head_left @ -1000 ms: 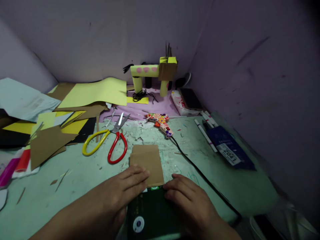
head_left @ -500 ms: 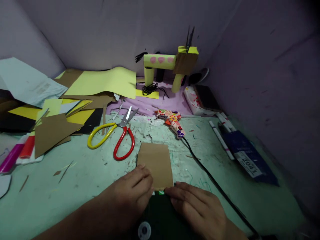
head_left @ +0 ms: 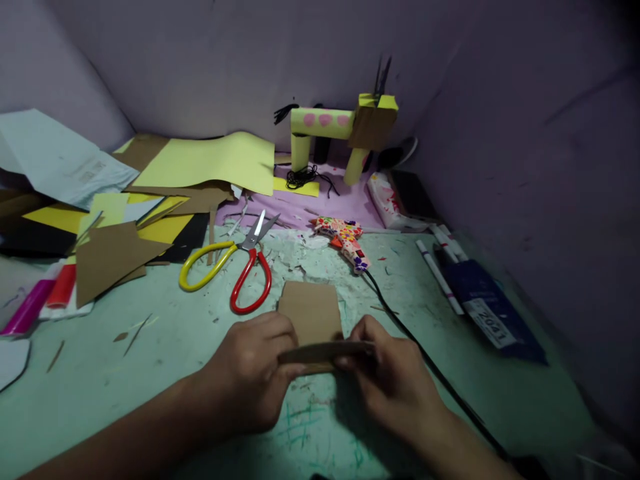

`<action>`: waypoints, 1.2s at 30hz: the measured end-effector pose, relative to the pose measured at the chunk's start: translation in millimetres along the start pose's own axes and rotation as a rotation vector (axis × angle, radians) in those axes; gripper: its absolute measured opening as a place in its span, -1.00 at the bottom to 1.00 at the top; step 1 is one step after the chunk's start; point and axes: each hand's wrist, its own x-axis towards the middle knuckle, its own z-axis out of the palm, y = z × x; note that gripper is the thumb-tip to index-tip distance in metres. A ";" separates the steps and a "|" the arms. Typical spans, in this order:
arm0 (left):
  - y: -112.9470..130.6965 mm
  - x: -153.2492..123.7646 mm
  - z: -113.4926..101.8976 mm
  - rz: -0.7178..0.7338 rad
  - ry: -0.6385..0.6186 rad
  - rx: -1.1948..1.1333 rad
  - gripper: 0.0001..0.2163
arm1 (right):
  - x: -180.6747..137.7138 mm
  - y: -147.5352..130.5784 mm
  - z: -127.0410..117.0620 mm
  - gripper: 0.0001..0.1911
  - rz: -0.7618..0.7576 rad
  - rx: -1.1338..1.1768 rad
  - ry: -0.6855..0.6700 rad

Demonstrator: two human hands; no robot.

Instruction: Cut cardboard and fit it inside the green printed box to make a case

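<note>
My left hand (head_left: 255, 367) and my right hand (head_left: 395, 377) pinch opposite ends of a thin, flat cardboard piece (head_left: 325, 351). It is tilted up so that mostly its edge faces me. Beneath it, a squarish brown cardboard piece (head_left: 311, 307) lies on the green tabletop, its near part partly covered by the held piece and my fingers. Scissors (head_left: 247, 250) with one yellow and one red handle rest blades apart, beyond my left hand. Past the cardboard lies a flower-patterned glue gun (head_left: 345, 241).
The glue gun's black cord (head_left: 430, 360) runs down past my right hand. Cardboard and paper scraps (head_left: 117, 260) pile up at left. A yellow cardboard animal figure (head_left: 325, 123) stands at the back. Markers (head_left: 440, 277) and a dark blue packet (head_left: 493, 310) lie at right.
My hands have lifted off the flat cardboard and now hold a thin piece edge-on above it. The dark object with a white disc below my hands is gone from view, baring green scribbles.
</note>
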 end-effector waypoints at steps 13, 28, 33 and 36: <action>-8.9 12.9 -7.0 -0.390 0.048 -0.004 -0.73 | 25.0 -14.6 0.9 -0.85 0.344 -0.252 -0.119; -2.7 38.6 -15.3 -0.510 -0.092 0.070 -0.85 | 11.5 -6.2 7.9 -0.92 0.315 -0.042 0.012; 5.9 27.2 -10.5 -0.555 -0.026 -0.192 -0.89 | -1.4 -3.2 17.8 -0.81 0.239 0.031 0.154; 3.4 21.9 -6.3 -0.557 0.000 -0.367 -0.85 | -4.2 -3.7 20.2 -0.80 0.190 0.048 0.219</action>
